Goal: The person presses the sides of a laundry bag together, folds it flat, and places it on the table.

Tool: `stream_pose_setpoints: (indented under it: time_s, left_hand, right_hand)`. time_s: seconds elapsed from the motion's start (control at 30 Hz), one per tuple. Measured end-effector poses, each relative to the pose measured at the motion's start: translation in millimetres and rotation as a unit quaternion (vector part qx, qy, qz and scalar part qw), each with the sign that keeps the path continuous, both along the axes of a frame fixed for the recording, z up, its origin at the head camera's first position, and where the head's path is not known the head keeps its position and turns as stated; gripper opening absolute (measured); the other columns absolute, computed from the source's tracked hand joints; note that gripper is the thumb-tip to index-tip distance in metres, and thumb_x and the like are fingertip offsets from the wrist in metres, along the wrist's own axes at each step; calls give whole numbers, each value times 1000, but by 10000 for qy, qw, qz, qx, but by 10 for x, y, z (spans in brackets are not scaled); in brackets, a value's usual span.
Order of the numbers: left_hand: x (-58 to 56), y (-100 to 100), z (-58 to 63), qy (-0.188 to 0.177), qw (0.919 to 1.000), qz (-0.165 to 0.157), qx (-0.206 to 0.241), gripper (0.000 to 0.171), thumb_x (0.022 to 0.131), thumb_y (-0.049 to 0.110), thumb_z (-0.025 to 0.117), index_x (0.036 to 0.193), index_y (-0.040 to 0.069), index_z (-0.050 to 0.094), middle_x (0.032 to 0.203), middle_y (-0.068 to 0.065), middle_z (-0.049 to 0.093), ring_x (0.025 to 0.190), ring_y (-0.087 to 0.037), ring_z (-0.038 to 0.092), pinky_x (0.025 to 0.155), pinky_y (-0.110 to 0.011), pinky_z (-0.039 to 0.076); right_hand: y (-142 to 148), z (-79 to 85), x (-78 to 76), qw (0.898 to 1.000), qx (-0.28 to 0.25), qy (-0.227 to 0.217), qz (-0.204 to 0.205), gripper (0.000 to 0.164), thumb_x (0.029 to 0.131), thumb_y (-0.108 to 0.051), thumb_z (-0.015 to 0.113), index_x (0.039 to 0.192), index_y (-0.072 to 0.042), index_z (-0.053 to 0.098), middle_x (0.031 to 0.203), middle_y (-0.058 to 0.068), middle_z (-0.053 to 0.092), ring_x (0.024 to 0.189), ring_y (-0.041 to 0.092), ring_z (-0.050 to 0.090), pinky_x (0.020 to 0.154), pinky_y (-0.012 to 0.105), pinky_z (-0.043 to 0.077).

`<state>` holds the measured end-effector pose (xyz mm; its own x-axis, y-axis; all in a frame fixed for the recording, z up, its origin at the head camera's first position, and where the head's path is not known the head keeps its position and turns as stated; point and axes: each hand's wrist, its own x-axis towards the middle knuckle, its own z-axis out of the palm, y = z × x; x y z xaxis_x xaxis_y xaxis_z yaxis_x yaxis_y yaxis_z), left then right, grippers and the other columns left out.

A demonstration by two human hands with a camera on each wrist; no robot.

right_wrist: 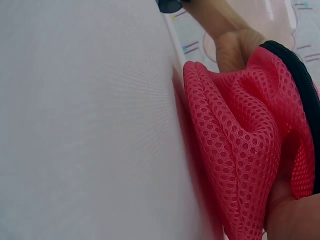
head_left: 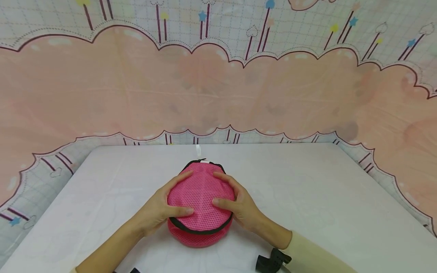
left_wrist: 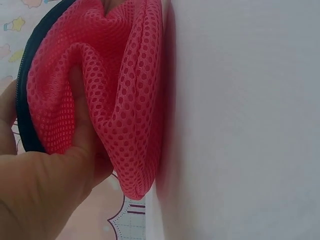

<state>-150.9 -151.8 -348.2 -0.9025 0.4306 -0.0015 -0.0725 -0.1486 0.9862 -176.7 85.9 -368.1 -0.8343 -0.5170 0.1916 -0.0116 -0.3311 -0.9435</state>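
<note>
Here your half-curled fingers (head_left: pixel 180 178) grip the pink mesh pouch (head_left: pixel 203 187) at the table (head_left: pixel 307 197), left hand (head_left: pixel 157 207) at nine o'clock, right hand (head_left: pixel 245 210) at three, and squeezing harder could lopsidedly crumple it.

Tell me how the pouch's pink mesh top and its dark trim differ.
Colour: the mesh top is pink; the dark trim looks nearly black.
Surface: the mesh top is full of small holes; the dark trim shows none.
Shape: the mesh top is a broad, rounded panel; the dark trim is a narrow band along its edge.
Shared: both belong to the pouch.
</note>
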Motion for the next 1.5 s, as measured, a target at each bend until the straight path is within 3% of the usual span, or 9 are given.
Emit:
stream_pose_setpoints:
  time_s: [0.27, 0.57, 1.0, 1.5]
  left_hand:
    - [-26, 1, -28, 110, 9997, -201, 78, 86, 77, -3, 76, 148, 20, 34, 148, -16, 23, 118, -35, 49, 90, -43, 49]
    - [-40, -31, -76, 271, 9988, -409, 50, 79, 79, -3, 74, 145, 16, 37, 146, -21, 26, 118, -36, 49, 89, -44, 49]
    - [-32, -55, -104, 104, 9976, -635, 238, 81, 79, -5, 73, 147, 15, 34, 146, -23, 24, 118, -35, 50, 91, -46, 48]
    - [-24, -36, -110, -9, 9983, -540, 221, 79, 79, -4, 73, 146, 16, 35, 147, -22, 23, 118, -35, 49, 90, -46, 48]
  right_hand:
    - [-2, -26, -26, 9998, -110, -143, 72, 66, 83, 1, 71, 142, -10, 43, 146, 12, 32, 124, 30, 43, 93, 41, 47]
    - [-9, -73, -52, 9999, -84, 62, 118, 59, 83, 1, 70, 137, -6, 47, 146, 12, 32, 124, 28, 42, 96, 36, 45]
    - [-6, -118, -65, 9999, 50, -19, 154, 52, 83, -2, 72, 131, -6, 53, 141, 14, 37, 118, 28, 49, 90, 36, 49]
    - [-4, -132, -70, 9995, -85, -155, 268, 55, 82, 1, 72, 133, -5, 53, 141, 15, 36, 120, 29, 48, 92, 39, 48]
